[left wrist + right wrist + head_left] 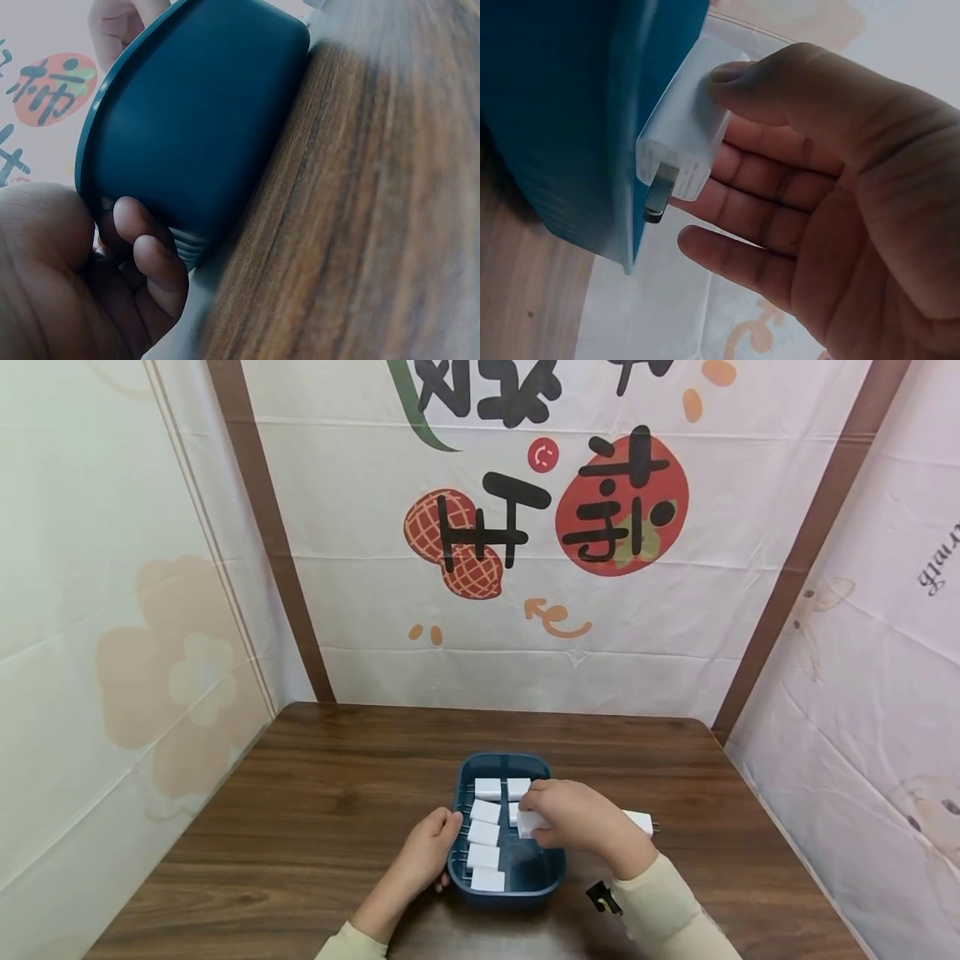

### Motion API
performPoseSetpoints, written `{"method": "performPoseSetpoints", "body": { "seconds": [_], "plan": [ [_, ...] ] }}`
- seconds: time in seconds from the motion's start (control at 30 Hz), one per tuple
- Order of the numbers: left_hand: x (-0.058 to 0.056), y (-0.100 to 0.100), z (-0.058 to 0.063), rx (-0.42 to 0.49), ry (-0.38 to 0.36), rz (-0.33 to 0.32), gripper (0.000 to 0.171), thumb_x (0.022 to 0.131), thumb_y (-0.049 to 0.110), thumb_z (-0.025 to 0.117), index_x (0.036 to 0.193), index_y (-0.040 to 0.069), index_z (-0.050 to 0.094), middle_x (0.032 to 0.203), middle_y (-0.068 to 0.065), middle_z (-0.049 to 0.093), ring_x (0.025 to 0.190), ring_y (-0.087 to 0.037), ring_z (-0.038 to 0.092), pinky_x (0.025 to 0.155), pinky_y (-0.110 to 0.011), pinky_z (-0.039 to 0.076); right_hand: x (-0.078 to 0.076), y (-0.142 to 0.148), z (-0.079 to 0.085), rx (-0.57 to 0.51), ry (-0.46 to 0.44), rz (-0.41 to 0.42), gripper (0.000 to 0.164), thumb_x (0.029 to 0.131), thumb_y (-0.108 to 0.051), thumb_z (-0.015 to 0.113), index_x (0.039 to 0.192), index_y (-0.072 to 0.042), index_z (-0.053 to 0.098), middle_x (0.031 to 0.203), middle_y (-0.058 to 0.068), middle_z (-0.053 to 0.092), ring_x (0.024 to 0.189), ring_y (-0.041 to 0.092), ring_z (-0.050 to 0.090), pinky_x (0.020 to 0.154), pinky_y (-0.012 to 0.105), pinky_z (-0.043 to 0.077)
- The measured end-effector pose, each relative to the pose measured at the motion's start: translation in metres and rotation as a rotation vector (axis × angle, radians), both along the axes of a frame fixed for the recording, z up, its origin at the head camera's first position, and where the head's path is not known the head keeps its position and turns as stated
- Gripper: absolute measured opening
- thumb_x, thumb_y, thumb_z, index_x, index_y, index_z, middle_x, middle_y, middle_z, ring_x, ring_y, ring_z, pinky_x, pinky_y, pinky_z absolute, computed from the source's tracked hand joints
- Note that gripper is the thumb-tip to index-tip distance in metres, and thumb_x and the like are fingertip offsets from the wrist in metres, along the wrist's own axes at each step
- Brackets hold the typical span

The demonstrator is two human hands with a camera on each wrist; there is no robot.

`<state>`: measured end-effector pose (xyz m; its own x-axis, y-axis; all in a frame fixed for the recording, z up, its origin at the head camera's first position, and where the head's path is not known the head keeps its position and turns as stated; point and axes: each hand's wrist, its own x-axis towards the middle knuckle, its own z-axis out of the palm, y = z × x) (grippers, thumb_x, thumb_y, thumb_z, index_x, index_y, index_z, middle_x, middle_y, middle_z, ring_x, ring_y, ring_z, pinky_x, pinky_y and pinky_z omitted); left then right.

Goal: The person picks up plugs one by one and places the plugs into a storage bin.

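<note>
A dark blue plastic box (510,887) stands on the table with several white charger plugs (484,833) in it. They lie in a column along its left side, prongs pointing left, with others at the far right side. My left hand (429,852) grips the box's left wall, and its curled fingers (159,262) show against the outside in the left wrist view. Over the right half of the box, my right hand (573,818) pinches a white charger plug (686,120) between thumb and fingers. Its metal prongs (660,196) face away from the palm.
Another white charger plug (640,822) lies on the table right of the box, partly hidden by my right wrist. A small black object (603,898) is beside the right sleeve. The brown wooden table (337,777) is bordered by printed cloth (360,635) at the back and sides.
</note>
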<state>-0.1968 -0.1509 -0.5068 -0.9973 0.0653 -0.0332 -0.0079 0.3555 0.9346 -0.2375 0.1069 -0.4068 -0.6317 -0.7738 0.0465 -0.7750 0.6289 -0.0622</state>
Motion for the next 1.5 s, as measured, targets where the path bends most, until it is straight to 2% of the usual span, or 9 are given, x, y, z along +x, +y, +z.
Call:
{"method": "performPoseSetpoints", "body": {
  "seconds": [0.23, 0.43, 0.77, 1.03, 1.23, 1.5],
  "plan": [
    [0.0, -0.001, -0.001, -0.006, -0.002, -0.001, 0.041, 0.11, 0.039, 0.044, 0.098, 0.001, 0.055, 0.056, -0.006, 0.053, 0.037, -0.015, 0.052, 0.035, -0.034, 0.049, -0.004, -0.008, -0.006, 0.014, -0.007, 0.03, 0.025, 0.085, -0.016, 0.08, 0.108, -0.013, 0.075, 0.103, -0.002, 0.069, 0.08, 0.008, 0.057, 0.073, 0.024, 0.057],
    [-0.001, -0.001, -0.002, -0.012, -0.008, -0.001, 0.042, 0.11, 0.041, 0.044, 0.098, 0.002, 0.055, 0.057, -0.006, 0.053, 0.038, -0.016, 0.053, 0.035, -0.035, 0.05, -0.007, -0.01, -0.015, 0.036, -0.003, 0.011, 0.026, 0.086, -0.019, 0.081, 0.11, -0.014, 0.075, 0.103, -0.002, 0.069, 0.08, 0.007, 0.056, 0.075, 0.025, 0.058],
    [-0.004, -0.002, 0.0, -0.015, 0.001, -0.008, 0.039, 0.111, 0.036, 0.044, 0.097, 0.001, 0.054, 0.056, -0.006, 0.053, 0.036, -0.016, 0.052, 0.034, -0.036, 0.05, -0.012, -0.013, -0.027, 0.045, -0.02, -0.009, 0.028, 0.087, -0.02, 0.08, 0.114, -0.015, 0.074, 0.102, -0.003, 0.068, 0.078, 0.007, 0.054, 0.07, 0.024, 0.056],
    [-0.002, -0.002, -0.002, -0.012, -0.001, -0.009, 0.044, 0.11, 0.042, 0.044, 0.098, 0.002, 0.054, 0.056, -0.005, 0.053, 0.037, -0.015, 0.052, 0.034, -0.036, 0.05, -0.013, -0.016, -0.033, 0.051, -0.056, -0.009, 0.025, 0.087, -0.018, 0.079, 0.111, -0.013, 0.076, 0.098, -0.004, 0.067, 0.075, 0.007, 0.053, 0.069, 0.024, 0.054],
    [-0.001, -0.002, 0.0, -0.01, 0.003, -0.007, 0.039, 0.111, 0.037, 0.044, 0.098, 0.001, 0.054, 0.055, -0.006, 0.053, 0.036, -0.015, 0.052, 0.034, -0.035, 0.05, -0.014, -0.018, -0.038, 0.074, -0.055, -0.009, 0.022, 0.087, -0.02, 0.08, 0.108, -0.015, 0.076, 0.093, -0.006, 0.064, 0.072, 0.006, 0.051, 0.065, 0.024, 0.052],
    [0.001, -0.001, 0.001, -0.004, 0.009, -0.003, 0.043, 0.11, 0.041, 0.045, 0.096, 0.001, 0.054, 0.054, -0.005, 0.052, 0.036, -0.015, 0.052, 0.034, -0.034, 0.049, -0.017, -0.022, -0.045, 0.094, -0.076, -0.034, 0.021, 0.087, -0.021, 0.079, 0.107, -0.015, 0.075, 0.096, -0.006, 0.064, 0.073, 0.006, 0.052, 0.068, 0.024, 0.053]
  ]
}}
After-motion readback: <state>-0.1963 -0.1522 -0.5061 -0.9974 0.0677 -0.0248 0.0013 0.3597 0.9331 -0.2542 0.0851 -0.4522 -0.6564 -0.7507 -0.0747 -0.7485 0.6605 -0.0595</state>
